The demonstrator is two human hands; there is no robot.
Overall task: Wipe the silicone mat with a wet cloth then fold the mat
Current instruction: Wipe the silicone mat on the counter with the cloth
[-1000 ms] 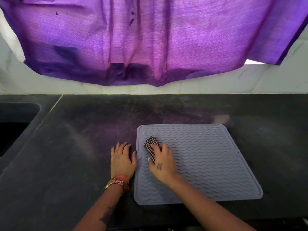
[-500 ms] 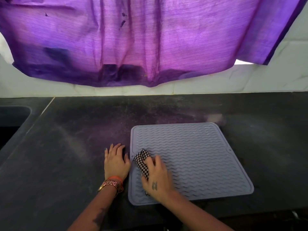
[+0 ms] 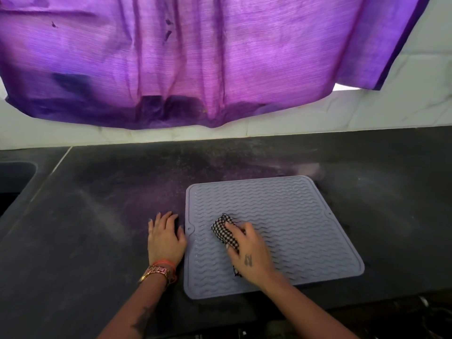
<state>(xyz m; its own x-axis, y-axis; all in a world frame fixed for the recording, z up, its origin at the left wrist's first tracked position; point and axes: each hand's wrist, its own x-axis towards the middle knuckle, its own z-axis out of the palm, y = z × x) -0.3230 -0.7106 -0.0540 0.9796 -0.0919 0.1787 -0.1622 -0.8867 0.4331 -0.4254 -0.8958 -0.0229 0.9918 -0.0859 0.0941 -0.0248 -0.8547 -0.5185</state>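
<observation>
1 head-worn camera looks forward and down, close over the counter's (image 3: 97,228) near edge. Its far edge and the wall behind fill the upper frame.

A dark speckled worktop (image 3: 97,228) runs beneath a white tiled wall (image 3: 391,111). A purple cloth (image 3: 195,57) hangs above, backlit. A sink (image 3: 12,182) sits at far left.
</observation>
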